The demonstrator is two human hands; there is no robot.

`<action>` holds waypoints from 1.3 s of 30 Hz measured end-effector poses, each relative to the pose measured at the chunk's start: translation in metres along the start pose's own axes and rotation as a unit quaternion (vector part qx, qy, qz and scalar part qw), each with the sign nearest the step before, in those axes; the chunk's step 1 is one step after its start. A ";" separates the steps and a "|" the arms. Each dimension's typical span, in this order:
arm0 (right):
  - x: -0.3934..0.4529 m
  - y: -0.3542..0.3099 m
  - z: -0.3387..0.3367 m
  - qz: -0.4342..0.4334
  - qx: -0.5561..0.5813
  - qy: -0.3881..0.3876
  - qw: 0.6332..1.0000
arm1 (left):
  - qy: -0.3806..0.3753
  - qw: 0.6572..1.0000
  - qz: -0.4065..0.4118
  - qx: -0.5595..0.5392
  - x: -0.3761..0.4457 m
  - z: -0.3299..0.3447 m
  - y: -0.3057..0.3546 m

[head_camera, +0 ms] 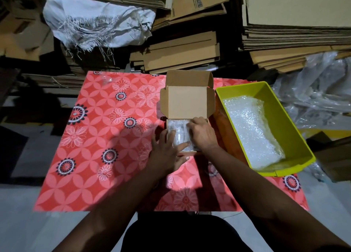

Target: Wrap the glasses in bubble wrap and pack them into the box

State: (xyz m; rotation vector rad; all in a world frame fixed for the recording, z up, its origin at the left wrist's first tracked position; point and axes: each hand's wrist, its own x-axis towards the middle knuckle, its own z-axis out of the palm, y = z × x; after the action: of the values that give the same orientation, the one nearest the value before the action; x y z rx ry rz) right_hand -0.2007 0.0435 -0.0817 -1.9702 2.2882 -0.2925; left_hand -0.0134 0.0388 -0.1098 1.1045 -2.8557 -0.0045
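A small cardboard box point(187, 103) stands open on the red flowered table, its lid tilted up at the far side. Inside lie bubble-wrapped glasses point(177, 133), packed side by side. My left hand point(168, 153) rests at the box's near left corner, its fingers laid flat on the left bundle and its thumb against the front wall. My right hand point(202, 134) presses down on the right bundle with fingers bent over it; that bundle is mostly hidden beneath it.
A yellow-green plastic bin point(296, 137) holding bubble wrap sheets point(250, 130) sits just right of the box. A clear glass point(106, 80) stands at the table's far left. Stacks of flat cardboard, a white sack and loose plastic sheeting fill the floor behind.
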 end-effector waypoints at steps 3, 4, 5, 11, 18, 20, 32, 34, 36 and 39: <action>-0.007 0.005 0.006 -0.033 0.010 0.017 0.999 | -0.010 1.000 -0.010 0.015 0.004 0.000 0.006; -0.008 0.006 0.007 -0.038 0.017 0.014 0.999 | -0.008 1.000 -0.012 0.022 0.005 0.001 0.007; -0.006 0.007 0.007 -0.040 0.017 0.009 0.999 | -0.008 1.000 -0.013 0.025 0.006 0.002 0.007; 0.007 0.010 0.011 -0.034 -0.131 -0.064 0.989 | 0.018 1.000 0.004 0.000 0.010 0.010 0.008; 0.003 0.012 0.006 -0.038 -0.064 -0.065 0.995 | 0.012 0.999 0.007 -0.044 0.008 0.016 0.004; -0.002 0.024 0.001 -0.013 0.030 -0.063 0.997 | 0.036 0.996 -0.006 -0.082 0.006 0.014 0.000; -0.012 0.006 -0.001 0.018 -0.031 -0.104 0.994 | 0.020 0.991 -0.085 -0.099 -0.003 -0.001 -0.006; -0.018 0.014 -0.003 0.033 0.033 -0.107 0.993 | 0.020 0.992 -0.085 -0.095 -0.004 0.000 -0.007; -0.025 0.027 -0.003 0.052 0.050 -0.060 0.996 | 0.008 0.990 -0.095 -0.108 -0.004 0.000 -0.008; -0.032 0.032 -0.010 0.088 -0.016 -0.028 0.996 | -0.028 0.980 -0.120 -0.153 -0.004 0.000 -0.009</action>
State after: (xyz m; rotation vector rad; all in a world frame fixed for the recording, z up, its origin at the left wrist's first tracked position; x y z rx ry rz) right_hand -0.2293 0.0807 -0.0800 -1.7497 2.4245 -0.1840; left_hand -0.0044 0.0342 -0.1102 1.3838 -2.6252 -0.4787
